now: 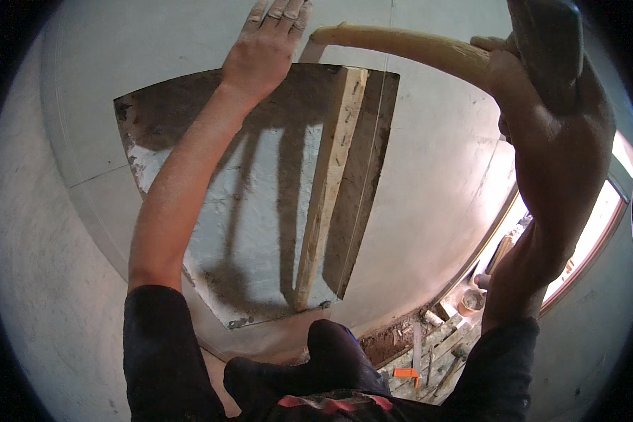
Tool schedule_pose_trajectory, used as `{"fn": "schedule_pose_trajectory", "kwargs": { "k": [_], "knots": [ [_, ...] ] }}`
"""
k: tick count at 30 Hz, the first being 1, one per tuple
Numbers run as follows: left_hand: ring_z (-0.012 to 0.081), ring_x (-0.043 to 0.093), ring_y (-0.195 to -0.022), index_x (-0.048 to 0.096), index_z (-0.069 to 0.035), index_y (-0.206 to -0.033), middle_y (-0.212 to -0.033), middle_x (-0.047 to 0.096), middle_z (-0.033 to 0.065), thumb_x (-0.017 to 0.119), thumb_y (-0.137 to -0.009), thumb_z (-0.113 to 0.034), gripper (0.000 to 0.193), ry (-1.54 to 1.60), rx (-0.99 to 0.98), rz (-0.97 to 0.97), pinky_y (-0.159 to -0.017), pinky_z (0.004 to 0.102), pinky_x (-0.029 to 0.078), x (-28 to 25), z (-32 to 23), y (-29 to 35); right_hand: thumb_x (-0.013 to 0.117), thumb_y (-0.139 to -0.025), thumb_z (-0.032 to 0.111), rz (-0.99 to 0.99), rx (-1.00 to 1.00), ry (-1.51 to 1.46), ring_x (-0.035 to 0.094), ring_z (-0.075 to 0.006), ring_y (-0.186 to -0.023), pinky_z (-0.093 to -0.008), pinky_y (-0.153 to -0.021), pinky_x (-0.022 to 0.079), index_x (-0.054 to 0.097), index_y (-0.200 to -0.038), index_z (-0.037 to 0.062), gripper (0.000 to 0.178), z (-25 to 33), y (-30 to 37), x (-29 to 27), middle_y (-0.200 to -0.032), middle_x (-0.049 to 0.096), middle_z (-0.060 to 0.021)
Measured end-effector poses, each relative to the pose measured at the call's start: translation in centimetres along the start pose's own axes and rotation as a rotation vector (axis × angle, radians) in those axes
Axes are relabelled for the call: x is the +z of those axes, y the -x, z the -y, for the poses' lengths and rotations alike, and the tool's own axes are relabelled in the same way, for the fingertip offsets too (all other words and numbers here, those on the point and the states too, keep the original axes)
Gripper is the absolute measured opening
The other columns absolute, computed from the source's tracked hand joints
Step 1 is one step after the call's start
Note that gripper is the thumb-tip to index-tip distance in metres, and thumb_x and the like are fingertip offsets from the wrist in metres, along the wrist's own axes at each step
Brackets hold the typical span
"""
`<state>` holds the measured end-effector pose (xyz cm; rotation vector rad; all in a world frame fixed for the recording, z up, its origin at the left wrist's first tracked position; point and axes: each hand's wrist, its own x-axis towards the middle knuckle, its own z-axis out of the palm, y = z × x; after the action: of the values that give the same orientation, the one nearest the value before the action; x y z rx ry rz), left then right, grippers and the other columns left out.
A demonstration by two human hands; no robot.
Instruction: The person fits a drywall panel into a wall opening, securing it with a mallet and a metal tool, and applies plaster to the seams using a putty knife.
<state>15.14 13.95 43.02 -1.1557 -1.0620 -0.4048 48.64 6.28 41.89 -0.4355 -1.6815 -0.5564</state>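
Observation:
My left hand (266,49) lies flat with its fingers stretched out on the pale board (176,42), just above a cut-out opening. Dust covers its fingers. At the upper right, my right hand (517,81) is wrapped around a hatchet with a curved, pale wooden handle (408,46) and a dark head (547,53). The head is close and dim, so its cutting edge cannot be made out. The handle points left, toward my left hand. Inside the opening runs a wooden batten (327,183) with several small dark marks along it.
Behind the batten is a rough, light surface (260,211) with shadows across it. Below right, a bucket (472,301), an orange-handled tool (406,373), boards and rubble lie on the floor beside a bright framed opening (577,260). My knee (334,348) shows below the cut-out.

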Motion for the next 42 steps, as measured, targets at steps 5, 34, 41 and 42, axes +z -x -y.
{"fn": "schedule_pose_trajectory", "kwargs": {
  "k": [5,34,41,42],
  "knots": [
    [0.0322,0.025,-0.149,0.038,0.006,-0.146,-0.158,0.03,0.0201,0.045,-0.087,-0.014,0.062,0.032,0.002,-0.015,-0.122,0.0471,0.019,0.0,-0.1,-0.9,0.07,-0.092,0.016,0.074,-0.466,0.489,0.064,-0.0146,-0.062,-0.026,-0.054,0.054,0.07,-0.113,0.0123,0.021,-0.8,-1.6,-3.7,-0.095,0.074,-0.0078],
    [0.032,0.027,-0.148,0.037,0.005,-0.147,-0.157,0.032,0.0201,0.047,-0.085,-0.012,0.065,-0.01,0.0,-0.012,-0.121,0.0479,0.02,0.0,-0.1,0.0,0.071,-0.087,0.034,-0.089,0.237,0.054,0.054,-0.0068,-0.056,-0.0234,-0.053,0.044,0.072,-0.105,0.0039,0.035,-1.2,-0.9,-0.5,-0.07,0.064,-0.0027],
    [0.0328,0.028,-0.147,0.037,0.006,-0.146,-0.156,0.034,0.0206,0.047,-0.084,-0.011,0.065,0.076,-0.004,-0.037,-0.121,0.0482,0.021,-0.3,-0.4,-0.3,0.072,-0.087,0.033,-0.087,0.222,0.023,0.055,-0.0069,-0.056,-0.0251,-0.052,0.046,0.072,-0.105,0.0038,0.035,-1.0,-0.5,-0.5,-0.073,0.066,-0.0036],
    [0.033,0.029,-0.147,0.037,0.006,-0.146,-0.156,0.034,0.0206,0.047,-0.084,-0.011,0.065,0.065,-0.001,-0.052,-0.121,0.0483,0.021,-0.4,-0.3,-0.3,0.073,-0.087,0.032,-0.086,0.226,0.004,0.056,-0.0072,-0.056,-0.0255,-0.052,0.046,0.072,-0.105,0.0033,0.035,-0.8,-0.5,-0.4,-0.074,0.067,-0.004]
  ]
}}
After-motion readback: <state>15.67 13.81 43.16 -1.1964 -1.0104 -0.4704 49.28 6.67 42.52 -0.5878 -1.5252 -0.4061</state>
